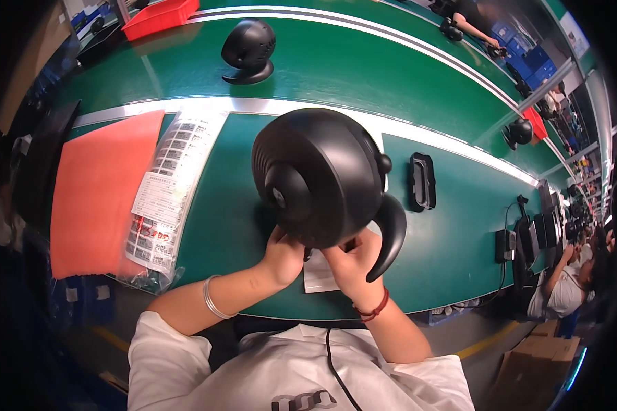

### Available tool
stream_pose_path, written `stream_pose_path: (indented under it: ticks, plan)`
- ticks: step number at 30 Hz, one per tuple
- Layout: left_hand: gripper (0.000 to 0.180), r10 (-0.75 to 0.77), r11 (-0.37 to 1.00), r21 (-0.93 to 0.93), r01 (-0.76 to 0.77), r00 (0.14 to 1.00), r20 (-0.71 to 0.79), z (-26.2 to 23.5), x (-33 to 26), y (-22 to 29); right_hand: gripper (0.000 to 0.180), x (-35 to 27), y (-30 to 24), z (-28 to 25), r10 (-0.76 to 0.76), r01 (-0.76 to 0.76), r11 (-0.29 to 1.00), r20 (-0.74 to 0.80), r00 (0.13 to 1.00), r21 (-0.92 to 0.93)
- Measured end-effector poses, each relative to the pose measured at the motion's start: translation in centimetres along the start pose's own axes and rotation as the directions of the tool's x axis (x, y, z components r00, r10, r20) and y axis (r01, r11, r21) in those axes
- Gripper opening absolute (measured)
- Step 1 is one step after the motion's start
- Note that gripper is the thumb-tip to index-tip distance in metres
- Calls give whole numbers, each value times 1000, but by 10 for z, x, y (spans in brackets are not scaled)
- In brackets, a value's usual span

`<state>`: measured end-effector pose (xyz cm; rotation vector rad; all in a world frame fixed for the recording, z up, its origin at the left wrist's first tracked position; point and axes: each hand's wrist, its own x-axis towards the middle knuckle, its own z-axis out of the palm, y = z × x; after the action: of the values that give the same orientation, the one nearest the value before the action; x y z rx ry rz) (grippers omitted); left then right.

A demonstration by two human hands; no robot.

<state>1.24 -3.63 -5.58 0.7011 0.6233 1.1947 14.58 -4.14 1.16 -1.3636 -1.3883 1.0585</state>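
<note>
A large black ball-shaped device (322, 171) is held up before me, above the bench. It has a stepped round front, a small knob on its right side and a curved, hook-like foot that points toward me. My left hand (285, 257) is closed against its underside, with the fingertips hidden beneath the housing. My right hand (355, 263) grips it from below, close to the curved foot, and most of those fingers are covered too. Under my hands lies a white paper (319, 275), partly hidden.
Left on the green bench (432, 253) lie an orange sheet (103, 198) and a bagged strip of printed labels (168, 185). A black oblong tray-like part (423, 181) rests right. Beyond, a similar black device (250, 49) stands on the green belt (363, 61), near a red bin (159, 17).
</note>
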Motion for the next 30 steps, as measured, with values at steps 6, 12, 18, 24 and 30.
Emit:
stream_pose_path:
  ticks: [6,12,18,24,30]
  plan:
    - [37,195,975,102,-199,980,42,-14,-1,-10,12,-4,6,14,-234,232,972,30,972,44]
    - [36,225,974,-30,-224,970,96,-9,5,-1,9,-1,2,17,-200,200,979,1,980,26]
    - [44,320,854,403,-328,943,89,6,10,23,15,4,-7,1,-407,395,888,0,914,-233]
    - [48,1,994,-105,11,994,109,29,15,46,15,0,-15,9,-448,435,884,-42,893,-169]
    - [48,42,997,-63,-38,997,72,19,17,32,10,4,-11,7,-289,288,957,-87,953,-21]
